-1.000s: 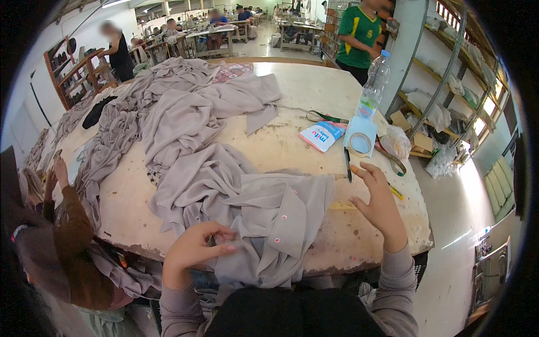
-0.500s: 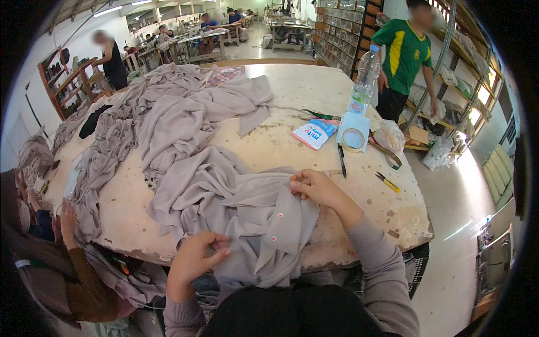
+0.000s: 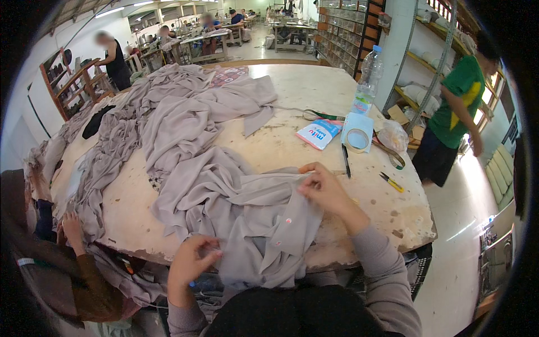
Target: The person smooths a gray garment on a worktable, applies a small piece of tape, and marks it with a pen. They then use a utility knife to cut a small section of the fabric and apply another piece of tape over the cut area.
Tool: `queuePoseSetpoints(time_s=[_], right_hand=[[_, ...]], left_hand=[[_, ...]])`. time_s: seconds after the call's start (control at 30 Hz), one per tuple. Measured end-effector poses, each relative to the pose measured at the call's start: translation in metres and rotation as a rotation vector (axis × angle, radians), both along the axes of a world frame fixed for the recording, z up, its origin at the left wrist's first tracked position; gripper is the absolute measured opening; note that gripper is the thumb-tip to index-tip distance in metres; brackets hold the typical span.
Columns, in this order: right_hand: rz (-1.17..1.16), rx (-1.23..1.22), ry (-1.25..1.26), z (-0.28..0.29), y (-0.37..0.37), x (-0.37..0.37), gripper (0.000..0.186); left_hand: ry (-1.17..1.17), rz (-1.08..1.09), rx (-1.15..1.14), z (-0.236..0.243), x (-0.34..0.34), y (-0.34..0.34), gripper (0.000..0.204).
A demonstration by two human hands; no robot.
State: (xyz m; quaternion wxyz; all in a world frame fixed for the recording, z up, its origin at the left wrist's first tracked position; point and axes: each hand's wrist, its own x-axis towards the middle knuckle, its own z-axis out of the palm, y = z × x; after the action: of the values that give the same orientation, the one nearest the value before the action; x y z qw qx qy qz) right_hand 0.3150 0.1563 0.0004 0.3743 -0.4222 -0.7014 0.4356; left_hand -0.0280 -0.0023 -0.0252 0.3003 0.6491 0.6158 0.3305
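A long heap of thin grey fabric (image 3: 193,126) runs along the worktable, and its near end hangs over the front edge before me. Two small red-and-white round marks show on this near part. With thumb and fingers pinched, my right hand (image 3: 328,194) holds the fabric's upper right edge. My left hand (image 3: 193,261) is by the lower left side of the cloth, slightly blurred, thumb and fingers apart and nothing seen between them.
On the worktable (image 3: 387,216), at right, are a water bottle (image 3: 366,81), blue-and-white packet (image 3: 319,133), tape roll (image 3: 357,140), black pen (image 3: 346,161), yellow snips (image 3: 392,182) and tape measure (image 3: 393,155). A co-worker's hand (image 3: 72,229) touches cloth at left; a green-shirted person (image 3: 460,109) is at right.
My right hand has lifted slightly, taking the fabric edge with it, and the cloth has shifted. My left hand has drawn a little away from the cloth. The green-shirted person has moved right and nearer.
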Motion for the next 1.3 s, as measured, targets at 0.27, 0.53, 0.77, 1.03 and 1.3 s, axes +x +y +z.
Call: queuePoseSetpoints(time_s=[0.27,0.53,0.77,1.03,1.3], right_hand=[[0.090,0.390,-0.516,0.013,-0.058,0.020,0.101],[0.300,0.651,-0.808,0.004,-0.095,-0.028,0.083],[-0.737,0.706,-0.296,0.122,-0.235,0.167,0.070],[-1.915,0.861,-1.220,0.087,-0.306,0.336,0.072],[-1.245,-0.337,-0.923,-0.001,-0.260,0.320,0.059]], left_hand=[[0.218,0.375,0.209,-0.020,-0.060,0.081,0.049],[-0.098,-0.766,0.030,0.033,0.097,0.042,0.043],[-0.360,-0.311,0.386,0.064,0.017,0.004,0.063],[0.039,-0.349,0.219,0.046,0.026,0.021,0.056],[0.162,-0.302,-0.021,0.047,0.020,0.022,0.050]])
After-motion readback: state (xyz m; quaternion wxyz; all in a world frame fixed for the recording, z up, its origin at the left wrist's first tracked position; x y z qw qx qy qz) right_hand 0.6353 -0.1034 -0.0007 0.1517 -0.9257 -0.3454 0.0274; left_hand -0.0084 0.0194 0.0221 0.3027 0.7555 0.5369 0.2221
